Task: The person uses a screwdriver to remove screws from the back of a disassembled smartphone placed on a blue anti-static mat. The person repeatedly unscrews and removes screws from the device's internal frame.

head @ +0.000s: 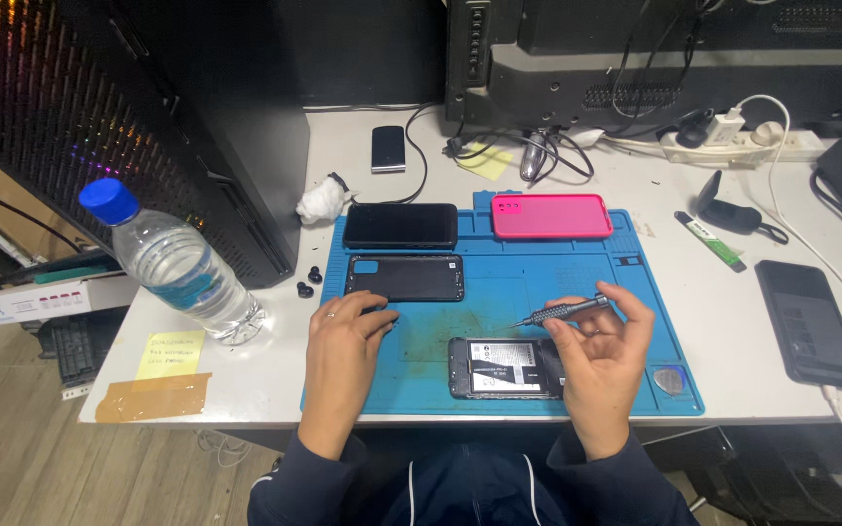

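A white label [505, 367] with dark print covers the inside of the opened phone [504, 368] on the blue mat [538, 292]. A yellow sticky note [170, 354] lies at the desk's [733, 321] left edge, beside the bottle [172, 261] with its pale blue label [187, 282]. Two dark phone screens [400, 225] [810, 324] lie face up.

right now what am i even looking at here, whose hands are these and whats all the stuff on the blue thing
This is one picture from a camera worn on a person's head, looking down at their own two bare hands over a white desk. No machine is involved.

On the desk lies a blue work mat. On it are an opened phone with its insides showing, a black back cover, a black phone and a pink case.

The right hand holds a small screwdriver, tip pointing left. The left hand rests on the mat, fingertips near the black back cover.

A water bottle stands to the left, and another dark phone lies to the right.
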